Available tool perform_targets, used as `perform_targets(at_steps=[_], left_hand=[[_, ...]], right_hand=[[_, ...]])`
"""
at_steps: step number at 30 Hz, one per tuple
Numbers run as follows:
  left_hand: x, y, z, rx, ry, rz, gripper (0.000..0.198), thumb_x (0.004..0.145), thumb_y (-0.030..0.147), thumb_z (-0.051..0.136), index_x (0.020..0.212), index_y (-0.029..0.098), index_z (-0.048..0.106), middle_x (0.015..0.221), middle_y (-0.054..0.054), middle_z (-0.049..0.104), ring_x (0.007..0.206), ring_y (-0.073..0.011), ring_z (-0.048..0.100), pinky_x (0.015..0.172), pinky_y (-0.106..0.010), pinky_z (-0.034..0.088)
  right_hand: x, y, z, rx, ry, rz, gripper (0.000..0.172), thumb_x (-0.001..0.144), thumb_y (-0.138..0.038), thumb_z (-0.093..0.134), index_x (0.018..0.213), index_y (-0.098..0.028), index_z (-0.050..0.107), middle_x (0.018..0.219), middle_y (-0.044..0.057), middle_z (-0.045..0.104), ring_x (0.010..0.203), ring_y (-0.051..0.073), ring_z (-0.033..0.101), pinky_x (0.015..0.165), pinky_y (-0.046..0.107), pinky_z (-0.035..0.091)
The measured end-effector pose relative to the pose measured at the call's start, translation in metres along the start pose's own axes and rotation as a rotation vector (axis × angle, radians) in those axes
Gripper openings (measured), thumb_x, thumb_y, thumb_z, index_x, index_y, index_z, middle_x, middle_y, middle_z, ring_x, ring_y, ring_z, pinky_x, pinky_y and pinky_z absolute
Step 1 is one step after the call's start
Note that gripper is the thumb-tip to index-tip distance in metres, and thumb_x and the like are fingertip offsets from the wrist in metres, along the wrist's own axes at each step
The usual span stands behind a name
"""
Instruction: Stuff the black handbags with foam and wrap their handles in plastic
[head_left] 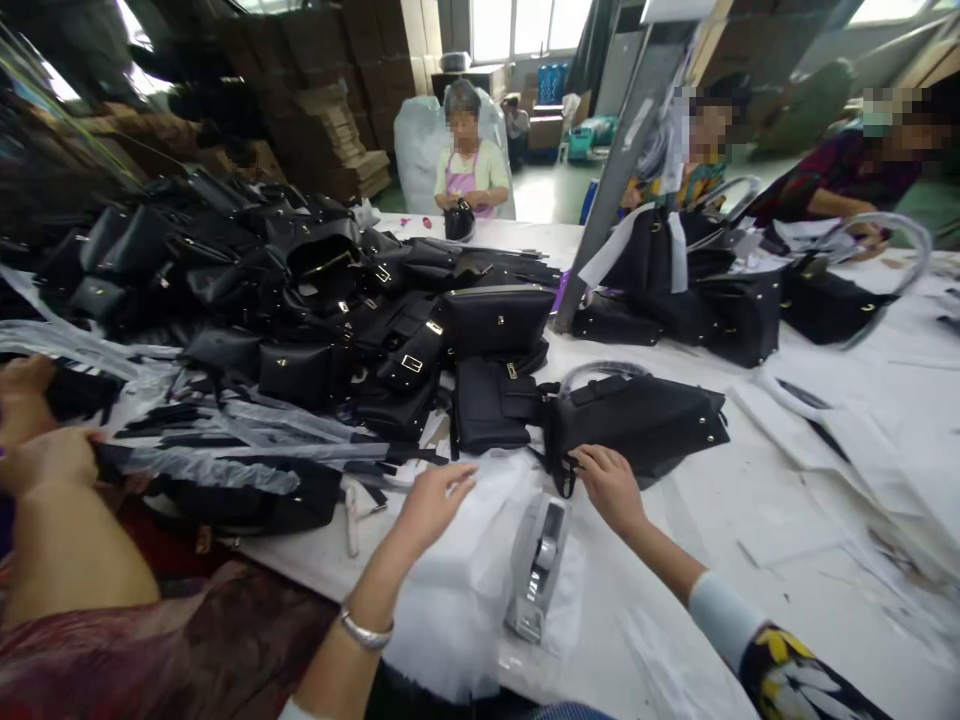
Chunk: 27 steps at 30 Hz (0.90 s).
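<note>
A black handbag (637, 420) lies on its side in front of me, its handle wrapped in clear plastic and metal studs on its base. My right hand (609, 486) is at the near left end of it, the fingertips closed on its edge beside a small dangling strap. Over white tissue paper (480, 540) hovers my left hand (431, 508), thumb and fingers apart with nothing between them. A tape dispenser (538, 570) stands on the table between my two forearms.
Black bags (300, 260) are heaped at the left and centre. A metal post (622, 160) rises beyond the handbag. A co-worker's arm (60, 500) is close on my left, at another bag (247, 490). Several people sit across the table (810, 480).
</note>
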<state>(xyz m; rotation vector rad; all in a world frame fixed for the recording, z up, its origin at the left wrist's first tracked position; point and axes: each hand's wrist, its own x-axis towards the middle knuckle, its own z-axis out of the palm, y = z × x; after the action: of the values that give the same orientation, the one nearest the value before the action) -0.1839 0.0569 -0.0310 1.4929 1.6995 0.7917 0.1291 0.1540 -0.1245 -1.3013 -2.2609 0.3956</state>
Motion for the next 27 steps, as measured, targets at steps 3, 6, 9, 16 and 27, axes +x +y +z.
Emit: perform_targets(at_steps=[3, 6, 9, 16, 27], left_hand=[[0.007, -0.007, 0.064, -0.062, -0.107, 0.025, 0.029, 0.083, 0.030, 0.062, 0.105, 0.020, 0.076, 0.109, -0.010, 0.075, 0.100, -0.0277, 0.070, 0.095, -0.040, 0.050], [0.019, -0.003, 0.106, -0.124, -0.189, 0.055, 0.029, 0.083, 0.029, 0.062, 0.107, 0.022, 0.076, 0.109, -0.007, 0.075, 0.101, -0.0255, 0.070, 0.094, -0.038, 0.051], [0.033, 0.004, 0.129, -0.156, -0.211, 0.050, 0.028, 0.082, 0.027, 0.061, 0.105, 0.021, 0.076, 0.109, -0.008, 0.075, 0.101, -0.0255, 0.070, 0.094, -0.038, 0.051], [0.070, 0.002, 0.153, -0.233, -0.167, -0.056, 0.023, 0.081, 0.023, 0.064, 0.101, 0.020, 0.076, 0.110, -0.009, 0.075, 0.107, -0.0248, 0.067, 0.099, -0.039, 0.048], [0.141, 0.051, 0.284, -0.590, -0.191, -0.438, 0.081, 0.084, 0.066, 0.057, 0.148, 0.020, 0.035, 0.139, -0.021, 0.055, 0.105, -0.0271, 0.068, 0.078, -0.038, 0.058]], right_hand=[[0.005, 0.029, -0.030, -0.235, -0.002, -0.081, 0.051, 0.085, -0.009, 0.058, 0.134, -0.024, 0.057, 0.146, 0.011, 0.051, 0.138, 0.033, 0.039, 0.115, 0.062, 0.019], [0.024, 0.047, -0.047, -0.538, -0.055, -0.160, 0.062, 0.080, -0.014, 0.066, 0.140, -0.019, 0.050, 0.146, 0.016, 0.048, 0.140, 0.037, 0.034, 0.113, 0.066, 0.015], [0.044, 0.063, -0.059, -0.605, -0.110, -0.177, 0.040, 0.081, -0.022, 0.068, 0.121, -0.019, 0.064, 0.116, 0.011, 0.067, 0.115, 0.032, 0.055, 0.114, 0.058, 0.019], [0.072, 0.125, -0.127, -0.607, 0.074, 0.055, 0.024, 0.093, -0.037, 0.055, 0.096, -0.017, 0.068, 0.091, 0.011, 0.066, 0.086, 0.026, 0.059, 0.089, 0.042, 0.041], [0.103, 0.213, -0.244, -0.287, 0.547, 0.376, 0.044, 0.087, -0.059, 0.052, 0.094, -0.018, 0.066, 0.092, 0.011, 0.065, 0.085, 0.026, 0.056, 0.078, 0.037, 0.042]])
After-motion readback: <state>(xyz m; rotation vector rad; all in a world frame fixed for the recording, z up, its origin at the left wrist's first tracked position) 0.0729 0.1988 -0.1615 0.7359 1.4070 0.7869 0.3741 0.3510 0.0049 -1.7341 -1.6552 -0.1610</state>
